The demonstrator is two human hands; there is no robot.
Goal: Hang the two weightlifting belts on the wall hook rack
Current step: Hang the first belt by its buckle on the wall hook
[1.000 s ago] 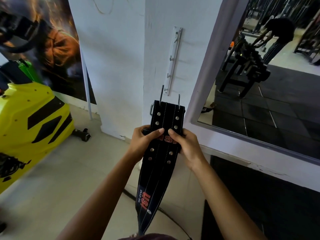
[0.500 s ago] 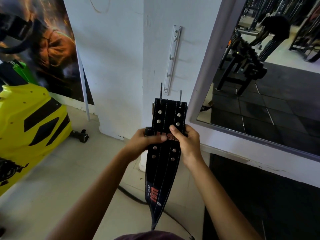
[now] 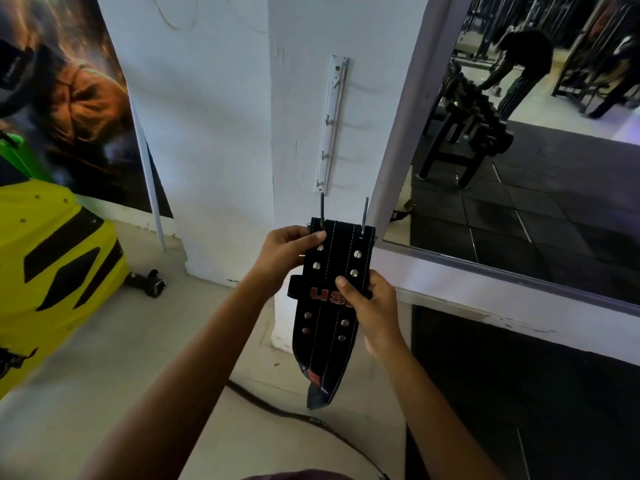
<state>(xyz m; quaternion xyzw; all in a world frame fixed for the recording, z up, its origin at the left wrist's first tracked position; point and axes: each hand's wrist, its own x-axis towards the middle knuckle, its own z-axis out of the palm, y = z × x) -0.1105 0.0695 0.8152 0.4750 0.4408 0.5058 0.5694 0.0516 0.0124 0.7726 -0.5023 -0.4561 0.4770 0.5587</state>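
- Left hand (image 3: 282, 252): grip pinched on the upper left edge of the black weightlifting belt (image 3: 329, 306), thumb pressed on the front face beside the left buckle prong (image 3: 322, 210), remaining fingers curled behind the belt.
- Right hand (image 3: 372, 301): grip clamped on the right edge of the belt at its keeper loop, thumb laid across the red lettering, fingers wrapped behind.
- Belt position: centre of the frame, held upright in the air in front of the white pillar (image 3: 304, 98). Two metal prongs stand up from its top edge; the right prong (image 3: 364, 211) is clear of both hands. The tapered tail hangs free at lower centre, above the floor (image 3: 86, 375).
- Only one belt is in view.
- Wall hook rack (image 3: 331, 123): narrow white strip fixed vertically on the pillar, upper centre of the frame, with several small hooks down its length. All visible hooks are bare. The lower end of the rack sits just above the left prong tip; whether they touch cannot be told.
- Clearances: a framed mirror (image 3: 519, 150) borders the pillar on the right, its frame close to the belt's right edge. Left of the pillar the wall recedes, leaving open floor.
- A dark cable (image 3: 277, 410) runs across the floor below the belt tail.
- A yellow machine body (image 3: 52, 265) fills the left edge; a poster (image 3: 69, 98) hangs in the upper left.
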